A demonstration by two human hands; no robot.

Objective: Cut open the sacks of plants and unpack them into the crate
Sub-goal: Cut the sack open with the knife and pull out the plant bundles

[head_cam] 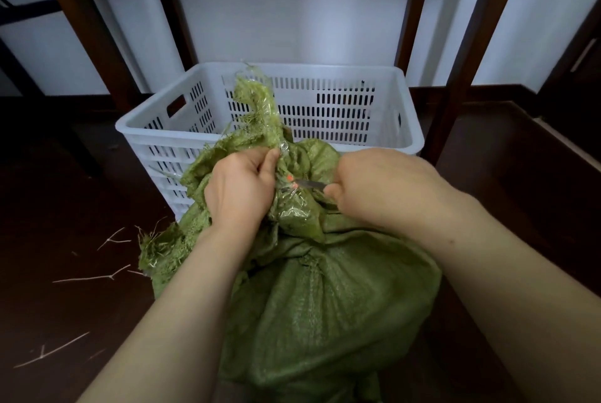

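Note:
A full green woven sack stands on the floor in front of me, its neck bunched and wrapped in clear tape. My left hand grips the gathered neck just left of the tape. My right hand holds a small blade whose tip meets the taped neck near an orange mark. Frayed sack cloth sticks up above my left hand. Behind the sack stands a white slotted plastic crate; no plants show inside it.
Thin dry twigs lie scattered on the dark floor at the left. Dark wooden posts rise on both sides of the crate against a white wall. A low dark step edge runs along the right.

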